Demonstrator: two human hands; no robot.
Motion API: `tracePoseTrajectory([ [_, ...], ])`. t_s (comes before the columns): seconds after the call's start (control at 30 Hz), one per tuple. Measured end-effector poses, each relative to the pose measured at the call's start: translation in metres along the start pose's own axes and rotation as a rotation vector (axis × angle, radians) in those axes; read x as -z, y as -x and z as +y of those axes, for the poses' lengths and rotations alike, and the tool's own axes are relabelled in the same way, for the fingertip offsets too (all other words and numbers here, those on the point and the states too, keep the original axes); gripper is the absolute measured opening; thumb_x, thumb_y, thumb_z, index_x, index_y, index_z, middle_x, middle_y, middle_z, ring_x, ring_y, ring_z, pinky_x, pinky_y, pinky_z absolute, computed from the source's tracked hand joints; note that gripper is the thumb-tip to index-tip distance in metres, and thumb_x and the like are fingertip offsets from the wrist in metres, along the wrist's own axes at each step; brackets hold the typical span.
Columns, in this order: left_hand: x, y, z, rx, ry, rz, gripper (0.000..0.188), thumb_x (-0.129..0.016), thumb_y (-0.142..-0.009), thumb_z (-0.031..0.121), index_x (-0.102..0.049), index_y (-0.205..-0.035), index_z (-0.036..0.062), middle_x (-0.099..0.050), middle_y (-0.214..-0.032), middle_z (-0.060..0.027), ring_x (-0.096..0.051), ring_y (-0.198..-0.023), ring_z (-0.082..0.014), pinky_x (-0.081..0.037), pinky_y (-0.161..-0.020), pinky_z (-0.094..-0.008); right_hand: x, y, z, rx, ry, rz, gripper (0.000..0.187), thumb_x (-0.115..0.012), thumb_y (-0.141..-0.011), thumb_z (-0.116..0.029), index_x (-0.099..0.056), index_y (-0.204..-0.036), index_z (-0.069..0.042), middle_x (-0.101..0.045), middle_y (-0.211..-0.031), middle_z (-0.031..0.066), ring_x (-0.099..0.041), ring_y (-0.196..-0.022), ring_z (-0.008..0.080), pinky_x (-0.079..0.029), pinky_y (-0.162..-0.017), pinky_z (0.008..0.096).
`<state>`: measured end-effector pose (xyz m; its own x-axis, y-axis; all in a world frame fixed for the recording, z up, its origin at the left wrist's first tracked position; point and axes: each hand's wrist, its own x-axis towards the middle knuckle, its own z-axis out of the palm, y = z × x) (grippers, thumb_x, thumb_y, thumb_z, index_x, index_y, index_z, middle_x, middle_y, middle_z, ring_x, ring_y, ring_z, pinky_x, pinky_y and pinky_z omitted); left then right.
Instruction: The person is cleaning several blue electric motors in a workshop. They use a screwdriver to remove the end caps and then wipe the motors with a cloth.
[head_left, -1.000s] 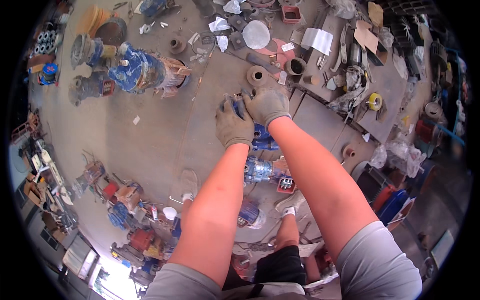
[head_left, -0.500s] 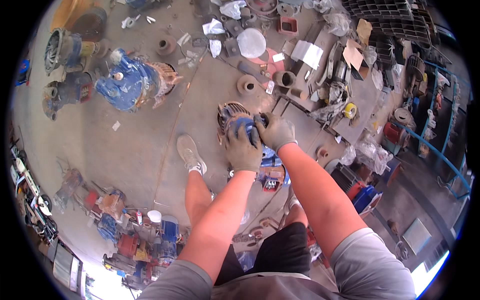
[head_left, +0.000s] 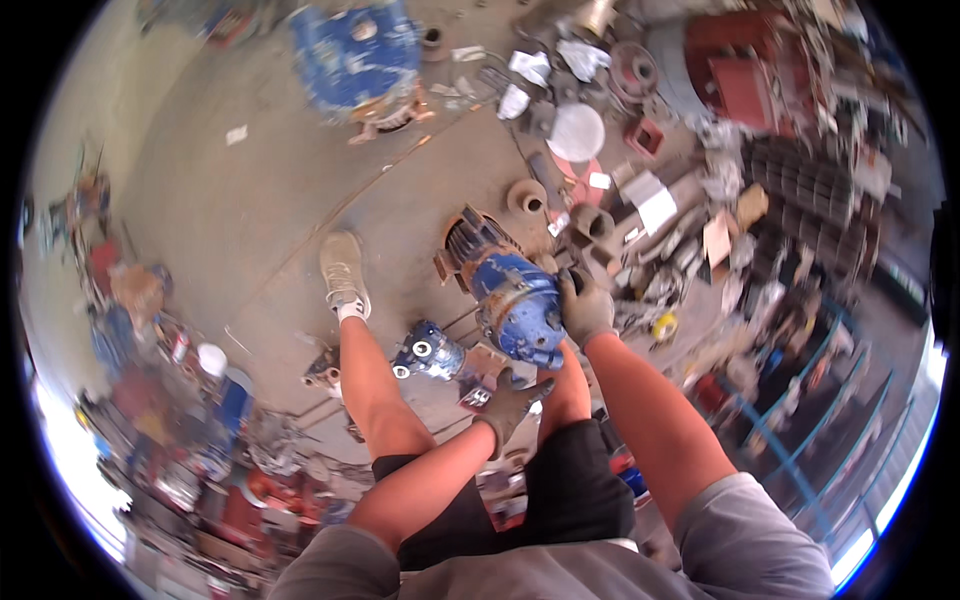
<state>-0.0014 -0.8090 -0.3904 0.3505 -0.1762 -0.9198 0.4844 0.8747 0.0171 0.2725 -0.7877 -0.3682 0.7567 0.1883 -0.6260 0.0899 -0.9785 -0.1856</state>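
A blue electric motor with a rusty finned end lies in front of me, slanting from far left to near right. My right hand, in a grey work glove, grips the right edge of its blue housing with bent fingers; some fingertips are hidden. My left hand, also gloved, is off the motor, close to my lap. Its fingers are spread and hold nothing. Left of that hand, a smaller blue machine part with round pale ports lies on the floor between my legs.
A larger blue motor stands at the far left. Beyond the motor are a rusty ring-shaped fitting, a pale round disc and a red square part. Blue metal racking runs along the right. Mixed parts crowd the near left.
My left hand has come off the motor and drawn back toward my lap, its fingers opening. My right hand stays on the motor's edge. The view has turned, showing more of the motor.
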Motion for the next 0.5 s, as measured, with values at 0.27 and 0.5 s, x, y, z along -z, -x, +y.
tracePoseTrajectory([
  [0.27,-0.040,-0.047,0.010,-0.276,0.212,-0.100,0.039,-0.080,-0.099,0.021,-0.070,-0.132,0.0025,-0.076,-0.127,-0.0083,-0.071,-0.116,-0.0200,-0.055,-0.103,-0.0354,-0.021,-0.007,0.048,0.345,-0.121,-0.215,0.051,-0.045,-0.115,-0.040,-0.071,-0.113,0.004,-0.071,-0.093,0.0337,-0.070,-0.090,0.0544,-0.054,-0.079,0.0545],
  [0.5,-0.033,-0.003,0.051,-0.074,0.427,0.063,0.035,-0.086,-0.092,0.015,-0.074,-0.120,-0.0024,-0.079,-0.104,-0.0103,-0.078,-0.088,-0.0206,-0.065,-0.078,-0.0330,-0.039,0.017,0.090,0.470,0.087,-0.196,0.044,-0.050,-0.114,-0.036,-0.065,-0.121,0.005,-0.071,-0.096,0.0318,-0.069,-0.088,0.0499,-0.055,-0.075,0.0540],
])
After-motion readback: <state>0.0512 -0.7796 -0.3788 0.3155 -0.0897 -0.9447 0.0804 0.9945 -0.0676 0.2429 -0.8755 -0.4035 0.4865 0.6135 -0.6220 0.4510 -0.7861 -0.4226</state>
